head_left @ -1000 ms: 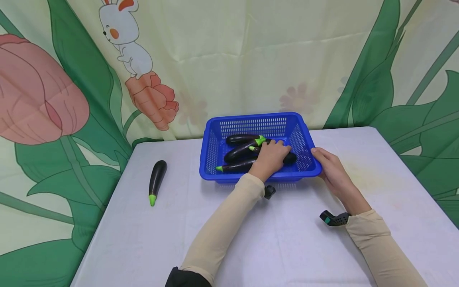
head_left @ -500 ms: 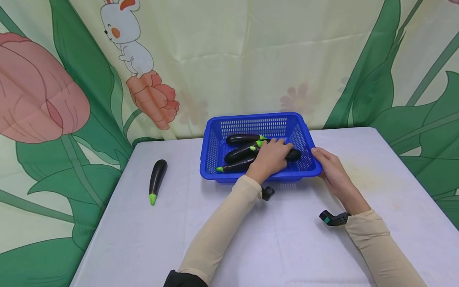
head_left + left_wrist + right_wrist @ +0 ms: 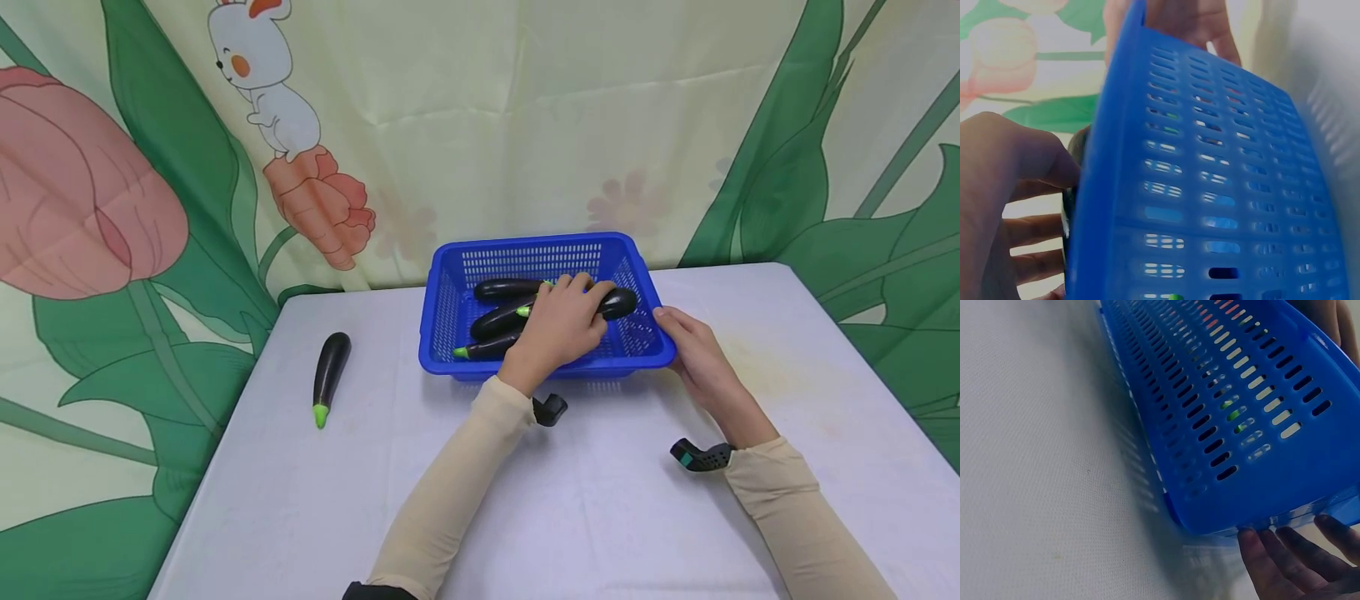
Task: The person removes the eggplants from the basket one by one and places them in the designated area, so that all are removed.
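Your left hand (image 3: 564,323) grips an eggplant (image 3: 619,303) by its middle, likely for balance, in or just above the basket (image 3: 633,364). Your right hand (image 3: 697,358) pinches the basket's right rim, seemingly to steady it. A lone eggplant (image 3: 330,375) lies left.

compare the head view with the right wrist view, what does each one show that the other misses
Only the head view: the loose eggplant lying on the table, the gripped eggplant in the left hand, and the rabbit printed on the backdrop.

Only the right wrist view: several fingertips of the right hand at the basket edge, out of sight in the head view, and a close look at its outer slots.

Both share: the basket, the white table, the right hand and at least part of the left hand.
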A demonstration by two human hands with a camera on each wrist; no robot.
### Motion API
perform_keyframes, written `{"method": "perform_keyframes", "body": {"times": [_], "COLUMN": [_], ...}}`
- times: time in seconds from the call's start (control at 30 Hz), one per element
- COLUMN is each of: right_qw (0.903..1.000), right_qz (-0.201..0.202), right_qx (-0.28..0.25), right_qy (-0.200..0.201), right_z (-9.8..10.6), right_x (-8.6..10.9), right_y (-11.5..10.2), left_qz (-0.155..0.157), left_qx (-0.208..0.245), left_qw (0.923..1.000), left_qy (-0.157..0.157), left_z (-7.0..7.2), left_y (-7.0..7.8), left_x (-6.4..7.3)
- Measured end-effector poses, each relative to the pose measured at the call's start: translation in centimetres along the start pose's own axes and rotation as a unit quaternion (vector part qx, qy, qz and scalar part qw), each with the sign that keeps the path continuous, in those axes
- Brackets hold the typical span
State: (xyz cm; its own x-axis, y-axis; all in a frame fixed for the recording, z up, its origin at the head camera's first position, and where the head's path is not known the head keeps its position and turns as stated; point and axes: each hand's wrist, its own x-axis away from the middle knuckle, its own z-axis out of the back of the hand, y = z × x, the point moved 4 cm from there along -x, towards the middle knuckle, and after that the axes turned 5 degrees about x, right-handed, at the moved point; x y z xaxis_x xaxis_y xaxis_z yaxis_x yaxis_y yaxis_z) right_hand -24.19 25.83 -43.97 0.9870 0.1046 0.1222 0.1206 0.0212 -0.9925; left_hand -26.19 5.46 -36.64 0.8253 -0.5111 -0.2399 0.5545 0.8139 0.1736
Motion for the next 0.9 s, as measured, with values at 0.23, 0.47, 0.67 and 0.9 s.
{"method": "perform_keyframes", "body": {"times": [0.23,0.47,0.67,0.9], "right_qw": [1.0000,1.0000,0.9999,1.0000], "right_qz": [0.002,-0.001,-0.003,-0.004], "right_qx": [0.004,0.009,0.017,0.008], "right_qy": [0.002,0.001,-0.001,-0.001], "right_z": [0.0,0.1,0.0,0.0], "right_x": [0.0,0.0,0.1,0.1], "right_y": [0.1,0.1,0.0,0.0], "left_qz": [0.002,-0.005,-0.002,0.025], "left_qx": [0.027,0.070,0.148,0.261], "left_qw": [0.9995,0.9967,0.9865,0.9602], "left_qy": [0.014,0.041,0.069,0.097], "left_z": [0.6,1.4,2.7,4.3], "left_y": [0.0,-0.6,-1.6,-3.0], "left_x": [0.8,2.1,3.6,5.4]}}
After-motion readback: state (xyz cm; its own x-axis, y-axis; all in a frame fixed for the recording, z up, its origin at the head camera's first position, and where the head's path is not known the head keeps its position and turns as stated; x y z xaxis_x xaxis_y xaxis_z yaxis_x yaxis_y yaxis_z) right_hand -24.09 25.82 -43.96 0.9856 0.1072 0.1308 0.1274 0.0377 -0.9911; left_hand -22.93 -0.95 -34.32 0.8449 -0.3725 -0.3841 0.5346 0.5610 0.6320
